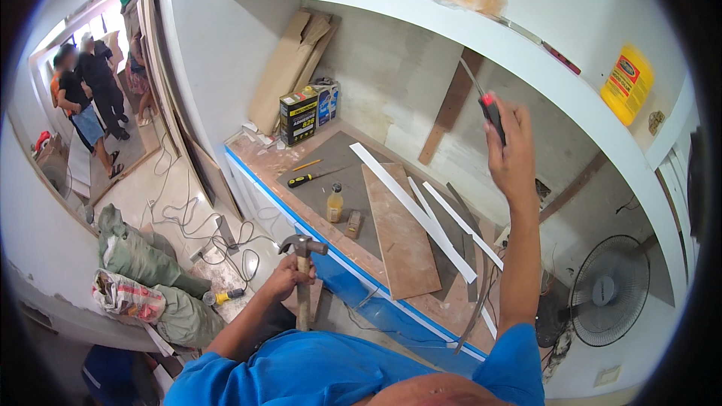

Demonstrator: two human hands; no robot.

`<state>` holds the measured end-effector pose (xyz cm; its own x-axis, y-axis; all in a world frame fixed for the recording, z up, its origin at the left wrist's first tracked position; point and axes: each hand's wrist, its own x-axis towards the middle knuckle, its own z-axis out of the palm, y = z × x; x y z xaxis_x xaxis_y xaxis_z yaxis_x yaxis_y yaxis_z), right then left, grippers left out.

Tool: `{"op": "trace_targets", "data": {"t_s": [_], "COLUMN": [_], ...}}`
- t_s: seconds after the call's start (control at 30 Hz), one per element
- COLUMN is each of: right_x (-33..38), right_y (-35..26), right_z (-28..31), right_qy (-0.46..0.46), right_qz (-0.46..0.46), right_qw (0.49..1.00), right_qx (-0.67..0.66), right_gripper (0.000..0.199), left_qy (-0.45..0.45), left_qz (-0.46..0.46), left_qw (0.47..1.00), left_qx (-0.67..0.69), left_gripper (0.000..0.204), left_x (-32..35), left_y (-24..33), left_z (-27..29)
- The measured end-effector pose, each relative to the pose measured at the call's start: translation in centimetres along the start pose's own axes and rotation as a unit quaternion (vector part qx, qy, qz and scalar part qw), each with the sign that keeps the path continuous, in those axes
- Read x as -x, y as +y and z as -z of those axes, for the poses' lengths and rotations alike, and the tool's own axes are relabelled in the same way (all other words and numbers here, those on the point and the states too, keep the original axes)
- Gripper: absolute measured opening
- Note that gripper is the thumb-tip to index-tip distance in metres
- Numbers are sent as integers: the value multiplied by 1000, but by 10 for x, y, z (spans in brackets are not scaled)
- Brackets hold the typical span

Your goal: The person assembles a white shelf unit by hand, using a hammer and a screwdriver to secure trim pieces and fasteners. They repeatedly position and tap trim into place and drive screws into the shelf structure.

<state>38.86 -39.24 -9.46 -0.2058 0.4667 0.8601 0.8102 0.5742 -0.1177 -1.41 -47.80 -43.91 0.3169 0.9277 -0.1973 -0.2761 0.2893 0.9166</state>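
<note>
My left hand (284,278) is closed around the wooden handle of a claw hammer (304,246), low in front of the counter, with the steel head upward. Raised high on the right, my right hand (514,152) grips a screwdriver (490,111) with a black and red handle. Its blade points up and left, in front of the upper end of a brown wood strip (451,109) on the back wall. Whether the tip touches the strip, I cannot tell. A second screwdriver (301,180), yellow and black, lies on the counter beside a pencil (307,166).
The counter (263,168) holds a plywood board (398,237), white strips (410,207), a small bottle (335,203) and adhesive cans (299,116). A curved white shelf (421,1) overhangs it. A fan (611,291) stands right. Cables (188,218) and sacks (143,252) lie left; several people stand beyond.
</note>
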Motion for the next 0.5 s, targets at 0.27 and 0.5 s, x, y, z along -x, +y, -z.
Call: {"op": "trace_targets", "data": {"t_s": [0.27, 0.5], "right_x": [-99, -180], "right_y": [-3, -21], "right_z": [-50, -110], "right_qy": [35, 25], "right_qz": [82, 107], "right_qw": [993, 965], "right_qx": [79, 238], "right_gripper": [35, 33], "left_qy": [74, 57], "left_qz": [-29, -32], "left_qw": [995, 994], "left_qx": [67, 92], "left_gripper": [48, 49], "left_x": [39, 23], "left_y": [-3, 12], "left_z": [53, 97]}}
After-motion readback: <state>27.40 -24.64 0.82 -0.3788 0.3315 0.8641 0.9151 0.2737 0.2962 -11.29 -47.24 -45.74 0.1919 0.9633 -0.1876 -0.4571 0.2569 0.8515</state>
